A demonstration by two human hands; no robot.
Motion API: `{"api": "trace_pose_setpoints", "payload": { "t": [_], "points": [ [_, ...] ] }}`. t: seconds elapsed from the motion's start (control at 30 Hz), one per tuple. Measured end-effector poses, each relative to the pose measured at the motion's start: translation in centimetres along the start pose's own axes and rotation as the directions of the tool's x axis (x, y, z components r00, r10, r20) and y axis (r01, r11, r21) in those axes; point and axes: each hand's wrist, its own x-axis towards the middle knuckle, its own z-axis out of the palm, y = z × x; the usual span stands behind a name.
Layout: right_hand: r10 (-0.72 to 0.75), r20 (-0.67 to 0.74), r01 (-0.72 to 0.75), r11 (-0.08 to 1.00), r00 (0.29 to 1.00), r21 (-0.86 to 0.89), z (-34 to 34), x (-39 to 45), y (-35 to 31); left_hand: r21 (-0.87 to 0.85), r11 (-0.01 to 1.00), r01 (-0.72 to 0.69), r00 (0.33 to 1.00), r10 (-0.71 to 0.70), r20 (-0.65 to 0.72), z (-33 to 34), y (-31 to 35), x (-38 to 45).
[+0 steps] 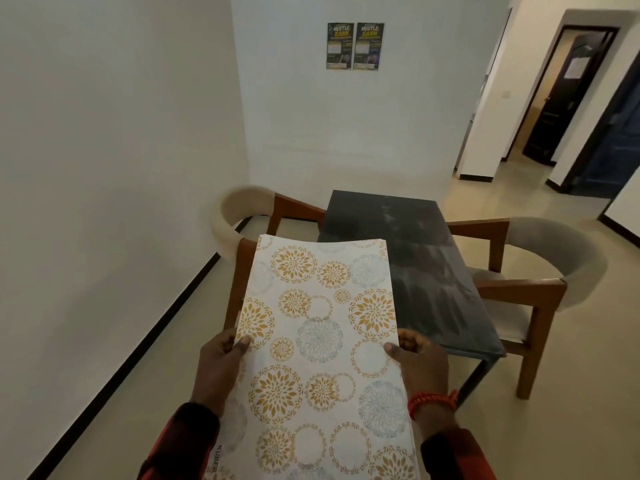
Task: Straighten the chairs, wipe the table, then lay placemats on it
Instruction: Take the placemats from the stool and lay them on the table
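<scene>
Left hand (221,362) and right hand (420,358) pinch the placemat stack (322,341) by opposite edges at lower centre, thumbs on top, keeping it flat for laying on the dark table (415,258) beyond.

placemats (322,344) cut off at bottom edge, hiding table (412,258) near corner, posters (355,46) small print unreadable

Dark glossy rectangular table (412,244) on pale floor (571,375), a wooden chair (533,289) tucked at each long side
</scene>
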Motion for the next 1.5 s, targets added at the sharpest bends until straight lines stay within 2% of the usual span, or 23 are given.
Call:
{"api": "trace_pose_setpoints", "payload": {
  "t": [0.27, 0.43, 0.63, 0.83, 1.07, 1.13, 1.3, 1.4, 1.5],
  "points": [
    [-0.013, -0.005, 0.012, 0.999, 1.0, -0.053, -1.6, 8.0, 1.5, -0.002, 0.999, 0.037, 0.998, -0.036, 0.05, 7.6, -1.2, 6.6],
    [0.114, 0.0, -0.114, 0.991, 0.993, -0.069, -1.8, 11.6, 4.0, 0.211, 0.978, 0.007, 0.998, -0.022, 0.067, 10.2, -4.3, 9.7],
    [0.192, -0.028, -0.194, 0.977, 0.981, -0.091, 0.2, 17.1, 5.5, 0.268, 0.962, 0.056, 0.997, -0.066, 0.031, 13.4, -7.0, 15.6],
    [0.232, -0.069, -0.238, 0.965, 0.97, -0.112, 2.8, 24.2, 4.2, 0.227, 0.968, 0.102, 0.99, -0.121, 0.071, 17.4, -6.8, 23.8],
    [0.217, -0.138, -0.236, 0.962, 0.966, -0.141, 5.5, 32.9, 2.1, 0.2, 0.976, 0.086, 0.987, -0.11, 0.116, 22.2, -3.7, 32.8],
    [0.195, -0.147, -0.217, 0.965, 0.97, -0.15, 6.5, 35.2, 1.8, 0.163, 0.98, 0.116, 0.985, -0.134, 0.106, 23.3, -3.3, 35.2],
    [0.178, -0.179, -0.205, 0.968, 0.968, -0.143, 8.4, 41.5, 1.2, 0.196, 0.978, 0.074, 0.992, -0.092, 0.083, 26.2, -3.6, 41.6],
    [0.16, -0.154, -0.184, 0.971, 0.975, -0.155, 9.3, 46.3, 0.9, 0.21, 0.973, 0.098, 0.992, -0.111, 0.052, 28.6, -3.3, 45.4],
    [0.166, -0.124, -0.184, 0.97, 0.978, -0.157, 10.6, 51.5, 0.7, 0.237, 0.97, 0.056, 0.998, -0.063, 0.022, 30.8, -3.1, 49.4]
  ]
}}
